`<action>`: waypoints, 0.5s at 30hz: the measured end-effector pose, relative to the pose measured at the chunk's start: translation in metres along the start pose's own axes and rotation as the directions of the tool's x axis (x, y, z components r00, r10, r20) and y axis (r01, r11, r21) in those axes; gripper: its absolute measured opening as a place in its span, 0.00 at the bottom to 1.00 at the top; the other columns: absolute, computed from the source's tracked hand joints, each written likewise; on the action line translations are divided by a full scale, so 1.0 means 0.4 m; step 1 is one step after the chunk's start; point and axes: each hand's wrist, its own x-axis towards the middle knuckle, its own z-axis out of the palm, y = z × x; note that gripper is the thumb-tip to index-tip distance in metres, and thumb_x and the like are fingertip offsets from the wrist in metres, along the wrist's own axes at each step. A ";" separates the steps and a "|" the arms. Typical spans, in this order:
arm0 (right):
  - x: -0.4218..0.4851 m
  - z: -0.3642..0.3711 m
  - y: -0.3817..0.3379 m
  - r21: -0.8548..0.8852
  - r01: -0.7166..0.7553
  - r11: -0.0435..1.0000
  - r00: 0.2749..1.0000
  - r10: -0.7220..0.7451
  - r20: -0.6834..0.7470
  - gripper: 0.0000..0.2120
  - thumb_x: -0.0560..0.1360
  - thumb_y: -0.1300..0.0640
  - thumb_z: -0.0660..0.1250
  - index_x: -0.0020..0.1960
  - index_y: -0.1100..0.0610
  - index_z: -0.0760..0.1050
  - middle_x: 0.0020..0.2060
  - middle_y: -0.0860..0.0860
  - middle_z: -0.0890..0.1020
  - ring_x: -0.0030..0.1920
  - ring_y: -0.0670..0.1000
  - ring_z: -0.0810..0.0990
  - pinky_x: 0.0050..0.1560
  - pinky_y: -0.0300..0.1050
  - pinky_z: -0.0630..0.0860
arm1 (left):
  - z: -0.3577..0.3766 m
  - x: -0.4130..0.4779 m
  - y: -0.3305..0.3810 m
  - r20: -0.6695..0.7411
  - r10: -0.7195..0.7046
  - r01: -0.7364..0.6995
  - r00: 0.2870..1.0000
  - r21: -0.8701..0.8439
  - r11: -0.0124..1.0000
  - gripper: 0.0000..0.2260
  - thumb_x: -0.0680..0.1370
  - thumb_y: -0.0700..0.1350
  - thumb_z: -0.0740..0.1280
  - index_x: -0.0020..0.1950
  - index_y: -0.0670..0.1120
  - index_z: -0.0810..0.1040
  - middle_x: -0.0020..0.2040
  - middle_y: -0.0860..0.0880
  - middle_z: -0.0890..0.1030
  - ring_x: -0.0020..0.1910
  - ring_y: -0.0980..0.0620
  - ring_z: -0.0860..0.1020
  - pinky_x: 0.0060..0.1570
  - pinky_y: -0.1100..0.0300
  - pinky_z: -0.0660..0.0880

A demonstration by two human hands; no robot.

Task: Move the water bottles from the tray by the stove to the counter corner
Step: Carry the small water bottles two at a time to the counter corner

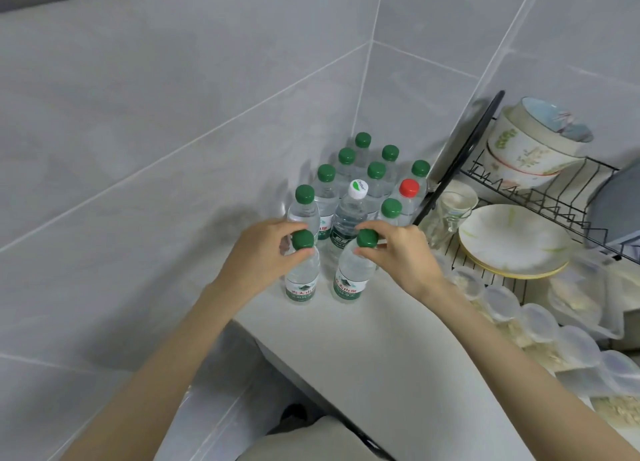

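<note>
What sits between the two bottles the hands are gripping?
Head view: bare counter between left-hand bottle and right-hand bottle; white-capped bottle stands behind the gap.

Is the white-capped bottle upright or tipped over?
Upright: the white-capped bottle stands with its cap straight above its body and label.

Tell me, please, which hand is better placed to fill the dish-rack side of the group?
Likely right: the right hand pinches the right bottle nearer the dish rack; the left hand holds the left bottle on the wall side.
</note>
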 end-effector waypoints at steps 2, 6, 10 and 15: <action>0.004 -0.008 -0.002 -0.036 0.000 0.999 1.000 0.000 -0.002 0.18 0.72 0.51 0.73 0.61 0.51 0.78 0.48 0.51 0.85 0.46 0.56 0.83 0.53 0.53 0.78 | 0.005 0.008 0.013 0.010 0.002 -0.003 1.000 0.038 0.999 0.10 0.71 0.52 0.74 0.48 0.49 0.82 0.39 0.50 0.80 0.37 0.50 0.79 0.42 0.52 0.77; 0.007 -0.022 0.016 -0.083 -0.021 0.996 1.000 0.021 -0.002 0.17 0.73 0.50 0.73 0.61 0.49 0.78 0.46 0.51 0.85 0.46 0.56 0.82 0.51 0.53 0.78 | 0.023 0.026 0.026 0.029 0.024 -0.028 0.999 0.136 0.990 0.09 0.74 0.49 0.71 0.42 0.46 0.74 0.37 0.50 0.75 0.37 0.48 0.74 0.38 0.55 0.70; 0.010 -0.026 0.031 -0.070 -0.024 0.997 1.000 0.023 -0.009 0.17 0.71 0.49 0.74 0.59 0.49 0.79 0.45 0.51 0.85 0.43 0.55 0.83 0.50 0.53 0.78 | 0.024 0.049 0.039 0.081 0.061 -0.071 0.995 0.129 0.989 0.07 0.76 0.46 0.70 0.49 0.44 0.77 0.39 0.52 0.75 0.38 0.49 0.73 0.40 0.56 0.70; 0.009 -0.028 0.038 -0.037 0.009 0.999 1.000 -0.010 -0.029 0.17 0.69 0.51 0.76 0.57 0.52 0.80 0.45 0.50 0.85 0.41 0.52 0.83 0.49 0.49 0.78 | 0.039 0.099 0.061 0.147 0.145 -0.164 0.978 0.125 0.979 0.08 0.78 0.45 0.67 0.56 0.44 0.77 0.44 0.53 0.73 0.41 0.49 0.75 0.41 0.58 0.68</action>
